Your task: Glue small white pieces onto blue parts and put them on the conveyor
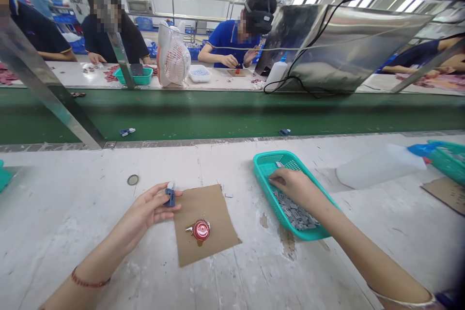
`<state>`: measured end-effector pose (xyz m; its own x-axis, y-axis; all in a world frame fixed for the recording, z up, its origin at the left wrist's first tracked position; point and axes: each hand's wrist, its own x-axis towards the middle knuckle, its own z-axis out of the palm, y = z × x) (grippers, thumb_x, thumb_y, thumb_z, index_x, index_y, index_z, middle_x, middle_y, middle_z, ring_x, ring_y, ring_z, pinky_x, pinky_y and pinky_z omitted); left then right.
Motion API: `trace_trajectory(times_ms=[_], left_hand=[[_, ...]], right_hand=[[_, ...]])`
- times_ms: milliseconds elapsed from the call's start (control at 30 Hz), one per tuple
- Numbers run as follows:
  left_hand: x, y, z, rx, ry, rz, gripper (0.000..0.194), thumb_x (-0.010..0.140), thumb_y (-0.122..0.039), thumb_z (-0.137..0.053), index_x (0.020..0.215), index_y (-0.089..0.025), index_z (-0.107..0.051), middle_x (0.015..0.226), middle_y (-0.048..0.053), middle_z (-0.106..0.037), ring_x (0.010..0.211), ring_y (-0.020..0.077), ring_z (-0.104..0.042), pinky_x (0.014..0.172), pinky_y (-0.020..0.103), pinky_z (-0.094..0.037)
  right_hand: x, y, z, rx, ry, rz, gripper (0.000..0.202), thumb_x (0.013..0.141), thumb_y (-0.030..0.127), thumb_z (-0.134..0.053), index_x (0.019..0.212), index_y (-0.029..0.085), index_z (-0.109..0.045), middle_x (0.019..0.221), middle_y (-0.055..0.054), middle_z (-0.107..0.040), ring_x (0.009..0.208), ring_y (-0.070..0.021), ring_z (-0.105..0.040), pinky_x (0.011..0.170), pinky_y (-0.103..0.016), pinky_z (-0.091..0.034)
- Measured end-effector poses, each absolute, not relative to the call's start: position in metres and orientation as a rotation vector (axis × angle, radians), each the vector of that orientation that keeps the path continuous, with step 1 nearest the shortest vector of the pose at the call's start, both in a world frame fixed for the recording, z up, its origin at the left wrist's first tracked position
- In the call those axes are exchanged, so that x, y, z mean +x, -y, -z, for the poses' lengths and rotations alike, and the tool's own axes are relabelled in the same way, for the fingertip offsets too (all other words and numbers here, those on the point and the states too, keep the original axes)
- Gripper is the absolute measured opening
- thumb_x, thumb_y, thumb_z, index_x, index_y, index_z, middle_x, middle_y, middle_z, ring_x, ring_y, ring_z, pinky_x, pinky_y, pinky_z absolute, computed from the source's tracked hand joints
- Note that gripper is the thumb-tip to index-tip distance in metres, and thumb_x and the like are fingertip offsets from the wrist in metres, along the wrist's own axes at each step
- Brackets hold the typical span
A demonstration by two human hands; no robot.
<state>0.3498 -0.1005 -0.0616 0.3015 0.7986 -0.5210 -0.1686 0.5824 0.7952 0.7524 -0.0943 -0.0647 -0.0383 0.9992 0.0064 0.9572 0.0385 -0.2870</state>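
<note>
My left hand (154,205) holds a small dark blue part (170,197) with a pale tip, pinched by the thumb over the left edge of a brown cardboard piece (209,252). On the cardboard lies a round, shiny red object (201,230) with a small metallic piece at its left. My right hand (290,184) reaches into a green basket (262,184), its fingers pressed together; what they hold, if anything, is hidden. Many small grey pieces (298,213) fill the near part of the basket.
A bottle cap (132,179) lies at the left. At the right are a white bottle (381,165) on its side, another green basket (450,157) and cardboard (446,193). Beyond, a green belt (203,114) carries small blue parts; people sit across it. A metal post (61,92) stands left.
</note>
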Motion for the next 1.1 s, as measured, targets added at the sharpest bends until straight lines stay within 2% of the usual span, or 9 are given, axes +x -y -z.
trace_trajectory(times_ms=[67, 233, 400, 533, 633, 800, 933, 1100], left_hand=[[0.342, 0.117, 0.063, 0.704, -1.08, -0.706, 0.035, 0.084, -0.032, -0.067, 0.115, -0.018, -0.058, 0.128, 0.012, -0.063, 0.097, 0.0194, -0.065, 0.071, 0.025, -0.052], [0.334, 0.156, 0.069, 0.65, -1.109, -0.779, 0.035, 0.077, -0.036, -0.074, 0.105, -0.019, -0.064, 0.118, 0.011, -0.069, 0.075, 0.0146, -0.06, 0.061, 0.024, -0.044], [0.342, 0.184, 0.071, 0.658, -1.113, -0.903, 0.029, 0.074, -0.04, -0.075, 0.094, -0.021, -0.065, 0.102, 0.006, -0.07, 0.088, 0.0203, -0.064, 0.072, 0.027, -0.049], [0.351, 0.198, 0.074, 0.648, -1.088, -1.003, 0.028, 0.073, -0.041, -0.076, 0.089, -0.02, -0.065, 0.094, 0.005, -0.067, 0.087, 0.0207, -0.065, 0.075, 0.028, -0.051], [0.354, 0.205, 0.08, 0.647, -1.05, -1.072, 0.027, 0.074, -0.038, -0.076, 0.089, -0.019, -0.066, 0.093, 0.005, -0.068, 0.086, 0.0189, -0.064, 0.075, 0.026, -0.05], [0.358, 0.218, 0.096, 0.7, -1.058, -1.146, 0.025, 0.075, -0.038, -0.076, 0.09, -0.019, -0.067, 0.09, 0.006, -0.07, 0.081, 0.017, -0.063, 0.074, 0.025, -0.051], [0.361, 0.229, 0.106, 0.764, -1.104, -1.179, 0.025, 0.078, -0.038, -0.073, 0.091, -0.018, -0.067, 0.093, 0.008, -0.07, 0.085, 0.0193, -0.064, 0.075, 0.026, -0.052], [0.365, 0.234, 0.11, 0.794, -1.128, -1.207, 0.022, 0.08, -0.037, -0.071, 0.092, -0.019, -0.067, 0.098, 0.008, -0.068, 0.092, 0.0206, -0.065, 0.079, 0.026, -0.052]], right_hand=[[0.752, 0.095, 0.065, -2.034, 2.078, -0.347, 0.013, 0.079, 0.028, -0.055, 0.073, 0.02, -0.063, 0.076, -0.008, -0.071, 0.072, -0.0252, -0.067, 0.063, -0.033, -0.049], [0.746, 0.096, 0.06, -2.046, 1.937, -0.477, 0.019, 0.076, 0.038, -0.06, 0.075, 0.02, -0.064, 0.078, -0.008, -0.072, 0.075, -0.0254, -0.069, 0.066, -0.034, -0.054], [0.711, 0.118, 0.037, -1.972, 1.64, -0.514, 0.032, 0.074, 0.051, -0.067, 0.083, 0.02, -0.069, 0.086, -0.008, -0.073, 0.08, -0.0262, -0.068, 0.072, -0.036, -0.053], [0.677, 0.139, 0.024, -1.909, 1.58, -0.433, 0.037, 0.071, 0.058, -0.067, 0.083, 0.022, -0.071, 0.086, -0.007, -0.072, 0.079, -0.0258, -0.067, 0.071, -0.036, -0.053], [0.65, 0.151, 0.036, -1.772, 1.717, -0.504, 0.032, 0.076, 0.053, -0.065, 0.082, 0.022, -0.07, 0.087, -0.007, -0.071, 0.075, -0.0237, -0.066, 0.069, -0.036, -0.053], [0.612, 0.162, 0.082, -1.6, 1.951, -0.724, 0.021, 0.088, 0.041, -0.057, 0.083, 0.022, -0.066, 0.081, -0.005, -0.067, 0.073, -0.0217, -0.063, 0.066, -0.035, -0.052], [0.607, 0.165, 0.099, -1.612, 1.971, -0.688, 0.018, 0.088, 0.038, -0.058, 0.088, 0.023, -0.067, 0.084, -0.006, -0.066, 0.077, -0.0228, -0.063, 0.067, -0.036, -0.052], [0.611, 0.168, 0.093, -1.59, 1.968, -0.722, 0.021, 0.089, 0.038, -0.058, 0.1, 0.023, -0.067, 0.086, -0.006, -0.065, 0.079, -0.0222, -0.063, 0.069, -0.035, -0.052]])
